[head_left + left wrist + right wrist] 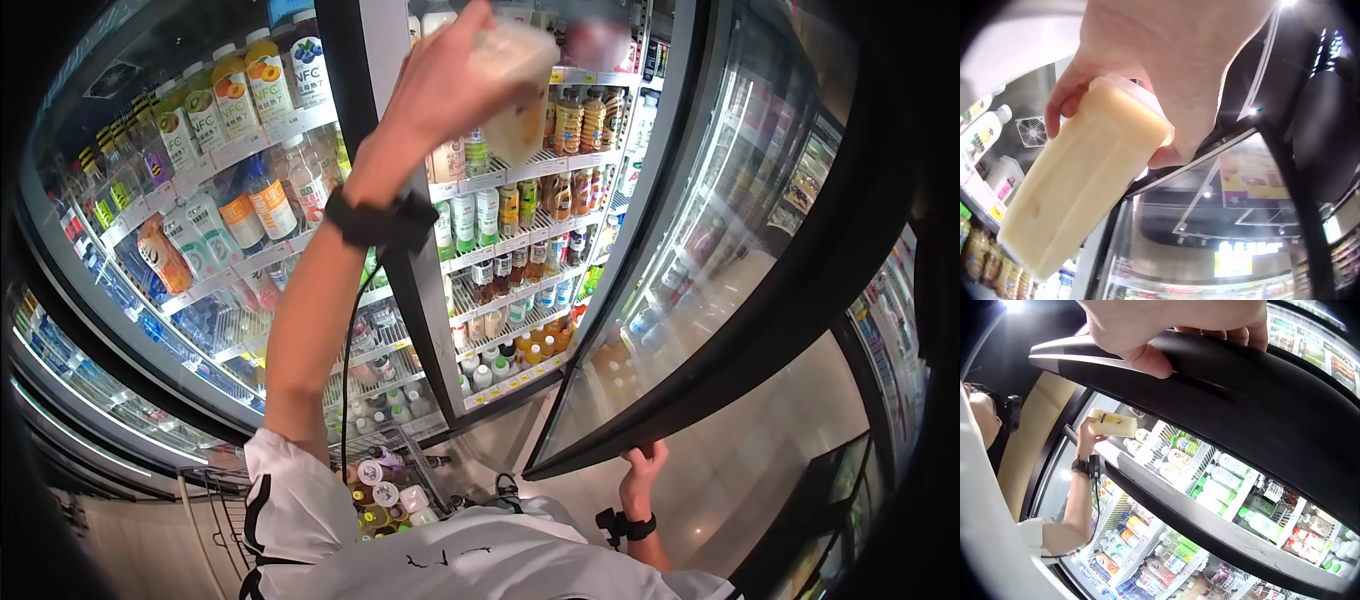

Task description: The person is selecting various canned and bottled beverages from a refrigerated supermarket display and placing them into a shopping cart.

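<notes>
My left hand (430, 90) is raised at the upper shelves of a drinks fridge. It grips a rectangular bottle (1088, 181) of pale yellow drink round its top end, fingers on one side and thumb on the other. In the left wrist view the bottle hangs tilted, its base toward the lower left. Low on the right, my right hand (643, 475) holds the edge of the open glass door (690, 370). In the right wrist view the thumb (1150, 361) lies on the near face of the black door frame (1222, 387), with the other fingers over its far side.
Shelves of bottles (510, 205) fill the fridge behind the open door. Another glass-fronted section (240, 130) with juice bottles stands on the left. A wire shopping cart (205, 515) is below, near several bottles (385, 495). A black cable (347, 400) runs down from the left wrist.
</notes>
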`<state>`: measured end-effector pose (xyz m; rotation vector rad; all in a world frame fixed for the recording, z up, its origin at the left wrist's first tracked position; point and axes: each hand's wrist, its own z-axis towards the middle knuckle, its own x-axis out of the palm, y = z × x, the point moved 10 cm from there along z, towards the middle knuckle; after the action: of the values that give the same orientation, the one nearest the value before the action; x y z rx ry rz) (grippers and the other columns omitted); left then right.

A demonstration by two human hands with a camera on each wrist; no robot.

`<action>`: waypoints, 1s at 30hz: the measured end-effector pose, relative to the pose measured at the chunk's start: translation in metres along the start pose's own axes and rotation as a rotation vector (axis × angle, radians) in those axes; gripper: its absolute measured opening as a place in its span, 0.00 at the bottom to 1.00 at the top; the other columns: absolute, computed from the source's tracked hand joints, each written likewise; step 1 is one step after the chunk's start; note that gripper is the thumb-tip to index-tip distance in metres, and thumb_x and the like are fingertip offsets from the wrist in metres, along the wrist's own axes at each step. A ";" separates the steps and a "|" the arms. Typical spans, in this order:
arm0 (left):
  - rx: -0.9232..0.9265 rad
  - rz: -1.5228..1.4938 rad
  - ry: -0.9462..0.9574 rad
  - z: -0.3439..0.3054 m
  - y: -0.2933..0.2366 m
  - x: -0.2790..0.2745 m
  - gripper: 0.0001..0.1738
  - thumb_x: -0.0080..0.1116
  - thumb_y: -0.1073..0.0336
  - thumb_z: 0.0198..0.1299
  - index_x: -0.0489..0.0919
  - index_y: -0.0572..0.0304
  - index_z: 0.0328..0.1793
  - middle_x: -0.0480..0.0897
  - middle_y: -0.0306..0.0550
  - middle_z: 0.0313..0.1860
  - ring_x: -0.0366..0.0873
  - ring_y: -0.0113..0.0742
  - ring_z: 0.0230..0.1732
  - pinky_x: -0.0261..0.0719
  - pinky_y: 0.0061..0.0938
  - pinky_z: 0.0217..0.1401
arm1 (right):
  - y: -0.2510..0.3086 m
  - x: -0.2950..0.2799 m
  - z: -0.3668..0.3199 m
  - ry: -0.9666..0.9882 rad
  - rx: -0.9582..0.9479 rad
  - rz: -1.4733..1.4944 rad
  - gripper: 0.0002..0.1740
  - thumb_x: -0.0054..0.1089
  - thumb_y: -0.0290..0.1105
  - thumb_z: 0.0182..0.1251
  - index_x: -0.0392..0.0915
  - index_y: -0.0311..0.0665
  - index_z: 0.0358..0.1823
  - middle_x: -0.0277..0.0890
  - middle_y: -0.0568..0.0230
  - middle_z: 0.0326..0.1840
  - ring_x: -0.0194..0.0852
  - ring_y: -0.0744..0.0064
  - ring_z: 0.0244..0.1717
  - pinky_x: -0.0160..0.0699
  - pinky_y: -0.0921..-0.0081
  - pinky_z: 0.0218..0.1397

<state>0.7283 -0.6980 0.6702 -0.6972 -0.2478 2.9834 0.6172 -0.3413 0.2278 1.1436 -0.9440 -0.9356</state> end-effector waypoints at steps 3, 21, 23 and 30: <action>0.196 0.096 -0.004 0.088 0.012 0.032 0.30 0.72 0.55 0.45 0.79 0.60 0.54 0.81 0.64 0.51 0.79 0.57 0.54 0.79 0.42 0.55 | 0.006 -0.015 -0.001 -0.087 0.003 0.026 0.10 0.54 0.25 0.48 0.74 0.34 0.35 0.71 0.71 0.27 0.67 0.80 0.28 0.66 0.82 0.34; -0.153 0.388 0.380 0.214 0.205 0.151 0.25 0.58 0.60 0.52 0.82 0.57 0.58 0.86 0.56 0.45 0.86 0.48 0.40 0.84 0.38 0.42 | 0.002 -0.041 0.006 -0.119 -0.150 0.086 0.04 0.55 0.24 0.49 0.70 0.36 0.24 0.66 0.74 0.19 0.60 0.84 0.19 0.56 0.82 0.23; -0.183 0.452 0.421 0.208 0.210 0.153 0.25 0.52 0.60 0.55 0.83 0.57 0.58 0.86 0.56 0.47 0.87 0.47 0.39 0.84 0.38 0.41 | 0.003 -0.041 0.007 -0.107 -0.195 0.059 0.03 0.55 0.24 0.47 0.70 0.35 0.24 0.67 0.73 0.18 0.61 0.83 0.19 0.57 0.81 0.23; -0.283 0.591 0.402 0.206 0.213 0.148 0.24 0.52 0.61 0.58 0.78 0.57 0.62 0.82 0.53 0.58 0.85 0.52 0.50 0.83 0.43 0.52 | 0.005 -0.037 0.007 -0.161 -0.150 0.124 0.05 0.55 0.23 0.44 0.72 0.33 0.26 0.71 0.68 0.19 0.64 0.81 0.19 0.60 0.82 0.24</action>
<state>0.4981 -0.9221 0.7514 -1.6316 -0.5208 3.2522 0.5996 -0.3076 0.2298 0.8838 -1.0442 -0.9906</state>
